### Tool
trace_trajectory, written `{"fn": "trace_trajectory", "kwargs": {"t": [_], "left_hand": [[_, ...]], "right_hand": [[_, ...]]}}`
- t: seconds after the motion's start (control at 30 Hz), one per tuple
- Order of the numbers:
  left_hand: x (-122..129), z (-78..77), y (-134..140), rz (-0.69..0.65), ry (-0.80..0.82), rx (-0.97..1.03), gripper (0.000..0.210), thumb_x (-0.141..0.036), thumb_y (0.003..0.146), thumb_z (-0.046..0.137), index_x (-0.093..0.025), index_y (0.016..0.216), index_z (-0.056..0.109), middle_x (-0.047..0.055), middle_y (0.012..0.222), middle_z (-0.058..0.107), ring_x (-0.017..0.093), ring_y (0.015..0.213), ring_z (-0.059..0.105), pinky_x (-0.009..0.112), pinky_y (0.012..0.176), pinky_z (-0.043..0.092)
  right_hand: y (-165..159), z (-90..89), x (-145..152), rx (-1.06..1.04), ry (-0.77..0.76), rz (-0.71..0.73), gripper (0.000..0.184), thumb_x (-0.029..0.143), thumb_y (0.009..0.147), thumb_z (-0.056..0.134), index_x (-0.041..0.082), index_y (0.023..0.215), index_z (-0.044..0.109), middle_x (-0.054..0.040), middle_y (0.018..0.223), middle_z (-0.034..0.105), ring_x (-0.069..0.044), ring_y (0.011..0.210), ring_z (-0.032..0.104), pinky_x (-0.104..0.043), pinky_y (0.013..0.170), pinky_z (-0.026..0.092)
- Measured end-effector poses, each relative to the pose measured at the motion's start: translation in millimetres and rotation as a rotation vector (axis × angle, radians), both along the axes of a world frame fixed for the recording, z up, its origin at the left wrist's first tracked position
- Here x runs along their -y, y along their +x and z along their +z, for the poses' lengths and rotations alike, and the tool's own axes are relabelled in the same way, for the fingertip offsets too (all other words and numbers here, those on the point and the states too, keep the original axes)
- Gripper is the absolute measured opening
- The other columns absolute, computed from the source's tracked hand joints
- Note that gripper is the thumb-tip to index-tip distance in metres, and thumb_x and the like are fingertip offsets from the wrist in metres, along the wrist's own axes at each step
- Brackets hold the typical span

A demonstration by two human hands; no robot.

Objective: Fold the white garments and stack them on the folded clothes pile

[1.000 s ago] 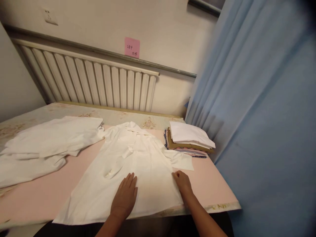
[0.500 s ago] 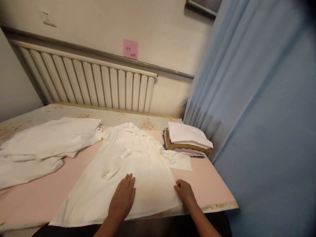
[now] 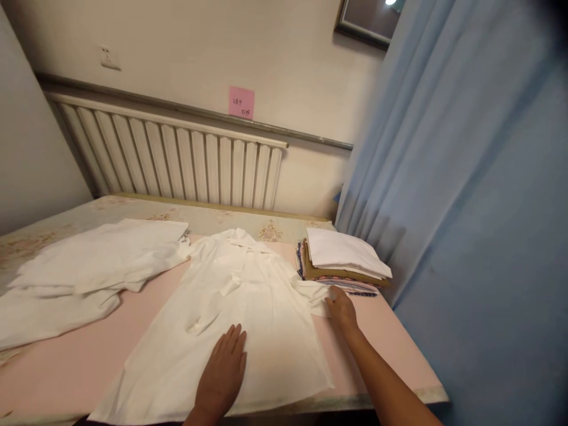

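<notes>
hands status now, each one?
Left hand: open, flat on the white garment.
Right hand: on the garment's sleeve; grip cannot be told.

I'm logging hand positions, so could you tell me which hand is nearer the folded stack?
Right. The right hand lies just before the stack; the left hand presses the white garment farther away.

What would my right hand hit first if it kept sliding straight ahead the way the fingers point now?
Most likely the stack of folded clothes. The right hand lies on the white garment's sleeve, fingers pointing toward the stack just beyond. Depth is hard to judge, so the gap between them is unclear.
</notes>
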State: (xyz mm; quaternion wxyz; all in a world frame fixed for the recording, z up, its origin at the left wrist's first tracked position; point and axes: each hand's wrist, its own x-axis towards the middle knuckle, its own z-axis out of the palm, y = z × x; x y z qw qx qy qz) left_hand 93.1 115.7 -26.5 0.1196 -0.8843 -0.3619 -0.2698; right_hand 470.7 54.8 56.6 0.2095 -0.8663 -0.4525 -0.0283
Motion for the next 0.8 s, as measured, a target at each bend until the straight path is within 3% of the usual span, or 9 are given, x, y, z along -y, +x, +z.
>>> {"fn": "trace_trajectory", "kwargs": {"t": [0.13, 0.27, 0.43, 0.57, 0.7, 0.8], "left_hand": [[0.0, -0.8, -0.7, 0.003, 0.011, -0.005, 0.041, -0.029, 0.091, 0.044, -0.018, 0.128, 0.057, 0.008, 0.139, 0.054, 0.023, 0.130, 0.047, 0.040, 0.106, 0.040], [-0.3, -1.2, -0.9, 0.015, 0.025, -0.009, 0.040, -0.030, 0.091, 0.044, -0.019, 0.127, 0.057, 0.007, 0.138, 0.055, 0.023, 0.129, 0.048, 0.040, 0.105, 0.041], [-0.3, -1.7, -0.4, 0.008, 0.041, 0.021, 0.040, -0.031, 0.090, 0.046, -0.018, 0.127, 0.058, 0.007, 0.137, 0.056, 0.023, 0.129, 0.048, 0.040, 0.106, 0.040], [0.3, -1.7, -0.4, 0.004, 0.044, 0.038, 0.040, -0.030, 0.090, 0.046, -0.019, 0.126, 0.058, 0.007, 0.137, 0.056, 0.023, 0.129, 0.048, 0.039, 0.106, 0.040], [0.4, -1.5, -0.8, 0.015, 0.043, 0.017, 0.040, -0.032, 0.091, 0.045, -0.019, 0.126, 0.059, 0.007, 0.137, 0.056, 0.023, 0.129, 0.048, 0.039, 0.105, 0.041], [0.1, -2.3, -0.8, 0.012, 0.031, 0.012, 0.040, -0.031, 0.091, 0.044, -0.019, 0.126, 0.059, 0.008, 0.137, 0.056, 0.023, 0.129, 0.048, 0.040, 0.105, 0.042]], "right_hand": [[-4.8, -12.1, -12.2, 0.029, -0.059, 0.022, 0.043, 0.023, 0.085, 0.049, 0.019, 0.128, 0.052, -0.0090, 0.130, 0.055, -0.021, 0.117, 0.052, -0.028, 0.096, 0.037], [-12.7, -18.8, -17.1, 0.049, -0.146, 0.028, 0.034, 0.026, 0.087, 0.051, 0.023, 0.120, 0.057, -0.0077, 0.126, 0.056, -0.020, 0.101, 0.059, -0.028, 0.082, 0.041], [-17.9, -17.2, -22.2, 0.071, -0.202, 0.035, 0.039, 0.039, 0.088, 0.054, 0.023, 0.123, 0.052, -0.0087, 0.127, 0.055, -0.021, 0.104, 0.058, -0.029, 0.080, 0.041], [-19.4, -13.5, -24.7, 0.062, -0.242, 0.048, 0.043, 0.037, 0.084, 0.059, 0.021, 0.123, 0.054, -0.0096, 0.131, 0.054, -0.022, 0.103, 0.060, -0.029, 0.079, 0.041], [-23.3, -9.3, -21.7, 0.047, -0.253, 0.068, 0.022, 0.028, 0.086, 0.052, 0.022, 0.103, 0.065, -0.0063, 0.108, 0.067, -0.020, 0.096, 0.063, -0.028, 0.075, 0.041], [-26.5, -1.5, -18.3, 0.046, -0.225, 0.058, 0.021, 0.022, 0.087, 0.049, 0.021, 0.099, 0.067, -0.0067, 0.098, 0.070, -0.021, 0.093, 0.063, -0.027, 0.074, 0.041]]}}
